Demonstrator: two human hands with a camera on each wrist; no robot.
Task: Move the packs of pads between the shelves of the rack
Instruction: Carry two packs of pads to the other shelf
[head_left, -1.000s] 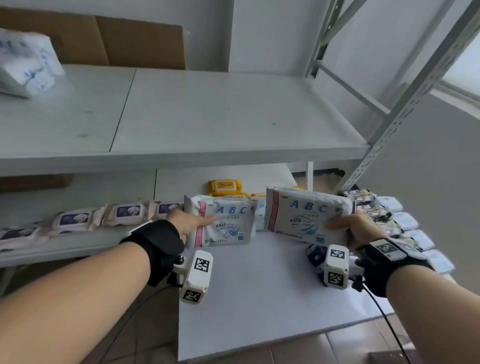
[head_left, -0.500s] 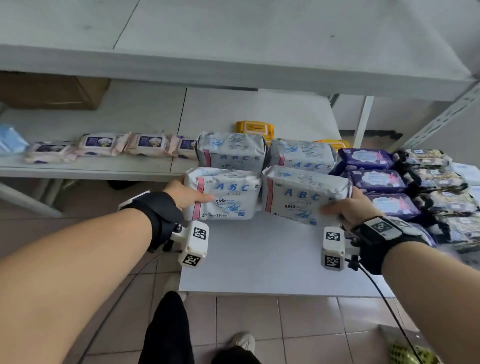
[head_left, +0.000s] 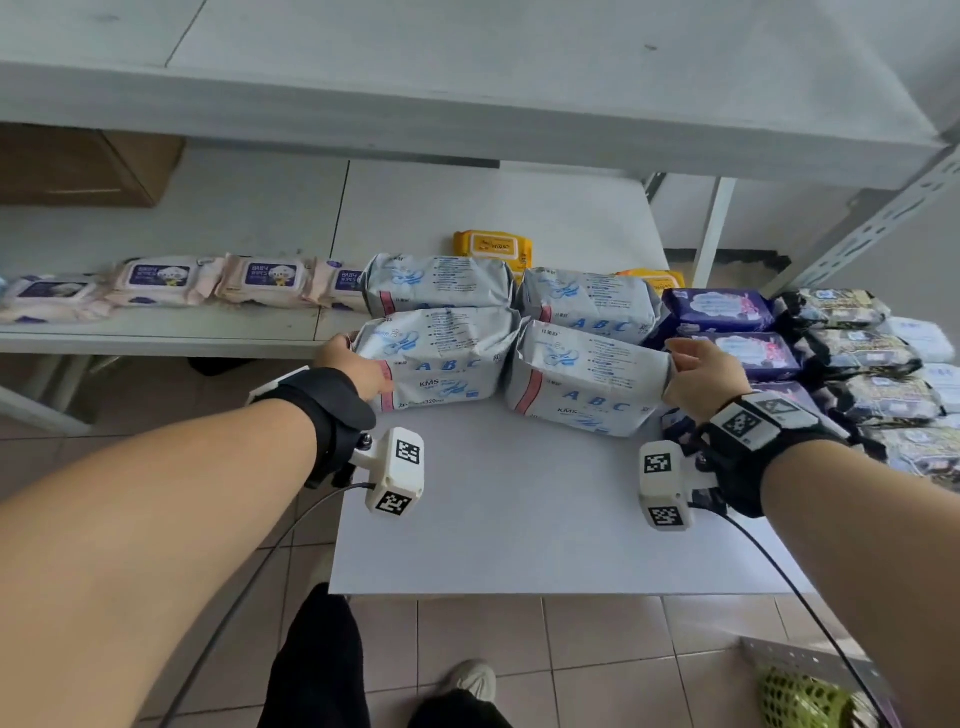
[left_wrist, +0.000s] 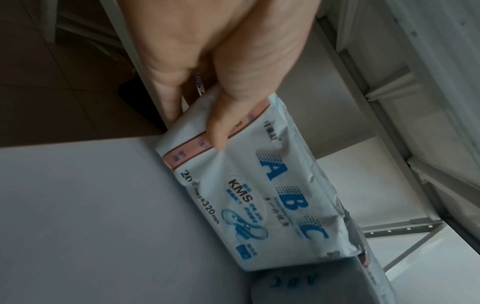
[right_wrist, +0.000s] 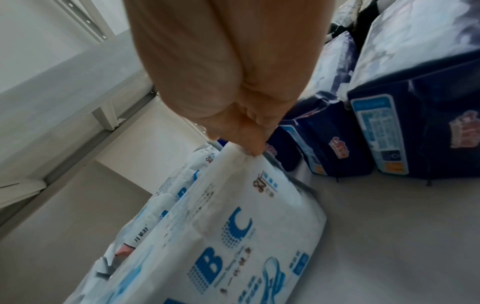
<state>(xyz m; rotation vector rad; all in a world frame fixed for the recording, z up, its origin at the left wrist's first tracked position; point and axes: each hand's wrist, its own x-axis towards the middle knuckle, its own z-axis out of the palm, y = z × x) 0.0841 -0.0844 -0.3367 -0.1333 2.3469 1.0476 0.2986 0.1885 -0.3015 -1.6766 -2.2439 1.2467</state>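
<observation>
Shelving fills the head view: a white upper shelf (head_left: 467, 104) across 12 o'clock, and under it the lower shelf (head_left: 519, 519), whose bare front spreads toward 6 o'clock. A cardboard box (head_left: 78, 166) sits at 10 o'clock. Dark purple packs (head_left: 717, 312) and black patterned packs (head_left: 857, 353) crowd 3 o'clock, just beside the right hand (head_left: 701, 379). Pink wipes packs (head_left: 208, 278) line up at 9 o'clock; 2 yellow wipes packs (head_left: 493, 249) lie at 12 o'clock behind 2 rear white packs (head_left: 441, 280).

In front of these stand 2 more white packs, crinkled, printed with blue "ABC" and a pink end stripe, side by side near the middle of the lower shelf. The left hand (head_left: 353, 366) grips the left pack (head_left: 441, 364) by its 9 o'clock end, thumb on the front face, fingers behind. The right hand pinches the top corner seam of the right pack (head_left: 587, 379) between pressed-together fingertips (right_wrist: 246, 142).
</observation>
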